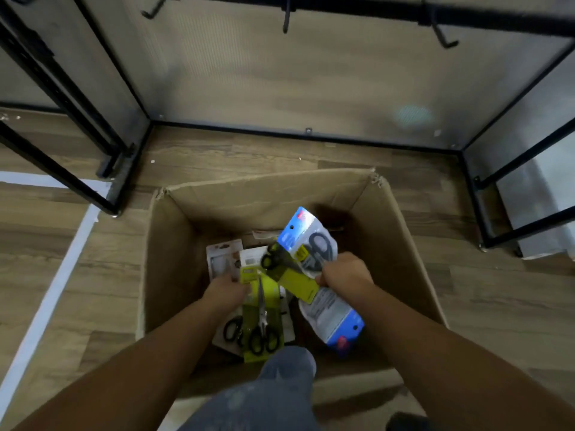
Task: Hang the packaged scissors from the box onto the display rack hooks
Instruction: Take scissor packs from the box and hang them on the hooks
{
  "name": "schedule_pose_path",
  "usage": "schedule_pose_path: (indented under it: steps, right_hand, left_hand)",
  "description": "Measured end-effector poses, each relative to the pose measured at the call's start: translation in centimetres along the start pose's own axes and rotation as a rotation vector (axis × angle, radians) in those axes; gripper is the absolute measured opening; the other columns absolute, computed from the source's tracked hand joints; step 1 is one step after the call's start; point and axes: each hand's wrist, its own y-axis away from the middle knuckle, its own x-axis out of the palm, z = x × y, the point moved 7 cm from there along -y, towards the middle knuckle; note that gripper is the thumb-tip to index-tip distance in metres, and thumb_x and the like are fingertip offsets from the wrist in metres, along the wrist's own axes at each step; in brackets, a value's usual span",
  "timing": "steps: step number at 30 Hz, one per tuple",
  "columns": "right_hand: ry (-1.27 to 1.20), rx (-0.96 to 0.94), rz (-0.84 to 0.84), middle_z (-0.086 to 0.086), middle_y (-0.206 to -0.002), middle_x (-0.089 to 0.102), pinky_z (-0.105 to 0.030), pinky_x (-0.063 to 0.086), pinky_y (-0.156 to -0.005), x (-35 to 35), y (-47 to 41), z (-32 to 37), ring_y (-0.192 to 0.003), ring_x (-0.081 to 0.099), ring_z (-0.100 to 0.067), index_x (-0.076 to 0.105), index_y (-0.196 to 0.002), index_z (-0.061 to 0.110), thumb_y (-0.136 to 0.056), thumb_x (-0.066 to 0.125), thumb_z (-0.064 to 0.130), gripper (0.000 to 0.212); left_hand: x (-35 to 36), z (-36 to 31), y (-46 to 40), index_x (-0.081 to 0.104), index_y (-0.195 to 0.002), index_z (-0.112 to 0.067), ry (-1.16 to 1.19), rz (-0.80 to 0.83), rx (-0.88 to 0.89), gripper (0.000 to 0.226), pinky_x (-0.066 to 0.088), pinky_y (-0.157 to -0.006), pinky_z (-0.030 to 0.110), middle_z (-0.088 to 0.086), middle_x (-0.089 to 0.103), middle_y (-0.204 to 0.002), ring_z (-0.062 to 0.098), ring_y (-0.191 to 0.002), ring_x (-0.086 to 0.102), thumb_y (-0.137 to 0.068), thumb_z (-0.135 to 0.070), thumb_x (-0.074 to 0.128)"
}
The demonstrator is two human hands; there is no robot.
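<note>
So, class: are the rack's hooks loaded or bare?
Bare. The three hooks in view on the rack bar carry nothing; packs remain in the box.

Brown corrugated cardboard is seen in the box [174, 244]; yellow-green backing cards are shown on two scissors packs [264, 306], with black handles. A blue-and-white card is shown on a third pack [306, 241]. The floor [77, 290] is patterned in wood grain, crossed by a white stripe [53, 293]; the rack frame [342, 9] is finished in black.
</note>
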Motion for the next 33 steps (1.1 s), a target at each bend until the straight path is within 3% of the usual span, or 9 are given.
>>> schedule_pose_path:
  steps: [3,6,12,16,20,23,25,28,33]
  right_hand:
    - [0.013,0.039,-0.015,-0.015,-0.111,0.063,-0.029,0.044,-0.073,-4.3,4.0,0.5,-0.104,0.061,-0.031,0.06,-0.11,0.004,-0.079,0.067,0.022,0.036]
    - [0.018,0.05,0.026,-0.015,-0.112,0.062,-0.026,0.039,-0.07,-8.5,8.9,1.3,-0.105,0.06,-0.028,0.062,-0.108,0.004,-0.082,0.065,0.023,0.032]
    - [-0.061,0.026,0.029,-0.014,-0.11,0.063,-0.024,0.042,-0.058,-18.7,21.6,5.1,-0.096,0.06,-0.027,0.061,-0.11,0.003,-0.087,0.06,0.022,0.029]
    - [-0.179,-0.052,0.066,-0.001,-0.076,0.054,-0.021,0.037,-0.051,-27.7,31.4,9.7,-0.068,0.051,-0.016,0.057,-0.082,0.013,-0.083,0.067,0.02,0.013]
    - [-0.362,-0.16,-0.04,0.004,-0.052,0.057,-0.023,0.045,-0.056,-36.4,40.9,13.8,-0.048,0.052,-0.007,0.054,-0.062,0.017,-0.077,0.073,0.016,0.024]
    - [-0.517,-0.31,-0.123,0.003,-0.052,0.057,-0.011,0.039,-0.043,-41.0,47.2,16.2,-0.041,0.052,0.003,0.059,-0.06,0.014,-0.074,0.077,0.011,0.023]
    - [-0.604,-0.41,-0.095,0.002,-0.059,0.063,-0.017,0.043,-0.056,-43.0,50.6,17.7,-0.053,0.058,0.002,0.065,-0.073,0.008,-0.076,0.074,0.002,0.011]
    - [-0.78,-0.512,-0.072,-0.009,-0.076,0.067,-0.018,0.046,-0.058,-46.3,54.2,19.8,-0.064,0.063,-0.01,0.068,-0.092,-0.004,-0.076,0.068,-0.009,0.017]
    - [-0.78,-0.727,-0.056,0.007,-0.065,0.071,-0.013,0.05,-0.052,-50.7,57.5,24.1,-0.06,0.067,-0.003,0.073,-0.075,0.016,-0.075,0.067,-0.008,0.025]
  left_hand:
    - [-2.1,-3.2,5.5,0.062,-0.086,0.004,-0.014,0.076,0.034,0.015,0.035,-0.048,0.011,0.017,0.067,-0.085,0.019,-0.087,0.065,-0.094,-0.006,0.054]
    - [-5.0,-5.6,11.2,0.046,-0.064,-0.014,0.038,0.073,0.016,0.032,0.029,-0.031,0.006,0.002,0.051,-0.066,0.013,-0.06,0.048,-0.093,-0.004,0.054]
    - [-10.6,-10.5,24.0,0.046,-0.075,-0.019,-0.035,0.174,-0.052,0.023,0.038,-0.081,0.029,0.005,0.053,-0.093,0.019,-0.09,0.048,-0.098,-0.02,0.048]
    - [-15.3,-17.2,34.9,0.05,-0.082,-0.016,-0.004,0.186,-0.037,0.023,0.039,-0.069,0.028,0.002,0.053,-0.08,0.01,-0.067,0.046,-0.099,-0.031,0.045]
    - [-19.1,-24.5,45.2,0.06,-0.102,-0.02,0.156,0.326,0.105,0.031,0.043,-0.081,0.03,0.007,0.063,-0.103,0.017,-0.098,0.058,-0.091,-0.048,0.05]
    - [-20.9,-29.1,51.4,0.065,-0.093,-0.028,0.382,0.435,0.246,0.057,0.046,-0.08,0.034,-0.005,0.068,-0.099,0.018,-0.091,0.062,-0.064,-0.074,0.049]
    - [-22.4,-31.7,53.9,0.064,-0.096,-0.024,0.611,0.432,0.296,0.059,0.05,-0.074,0.035,-0.003,0.07,-0.092,0.019,-0.082,0.066,-0.06,-0.07,0.055]
    - [-25.3,-35.7,57.0,0.061,-0.092,-0.016,0.841,0.413,0.445,0.023,0.056,-0.063,0.03,0.002,0.071,-0.079,0.017,-0.069,0.067,-0.089,-0.038,0.054]
    - [-30.4,-40.6,60.9,0.058,-0.094,-0.013,0.935,0.411,0.643,0.014,0.058,-0.058,0.029,0.003,0.065,-0.08,0.016,-0.067,0.066,-0.098,-0.02,0.045]
